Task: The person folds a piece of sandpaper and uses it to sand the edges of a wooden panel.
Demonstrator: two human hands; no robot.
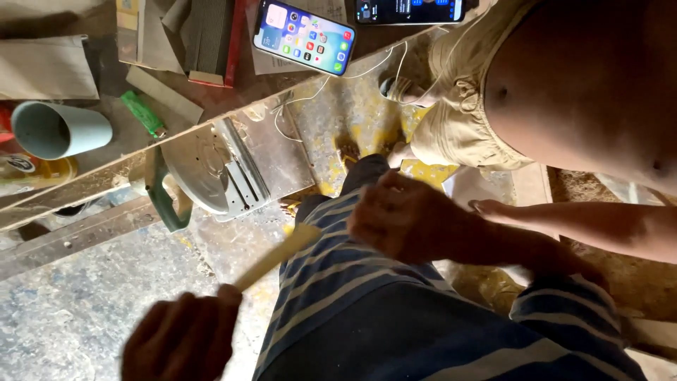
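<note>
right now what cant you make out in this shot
Head view:
- Left hand: motion blur hides its grip on the pale wooden stick.
- Right hand: fingers face away, so contact with the stick is unclear.
- Second phone: cut off by the top edge.
- Other person's arm: runs off the right edge.

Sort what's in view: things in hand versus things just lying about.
In hand:
wooden stick, left hand gripping its near end, right hand at its far end.

Lying about:
circular saw
two phones
grey cup
green lighter

Warm daylight from the upper right; hands motion-blurred — edges bowed by a wide lens; lower floor dim.
</note>
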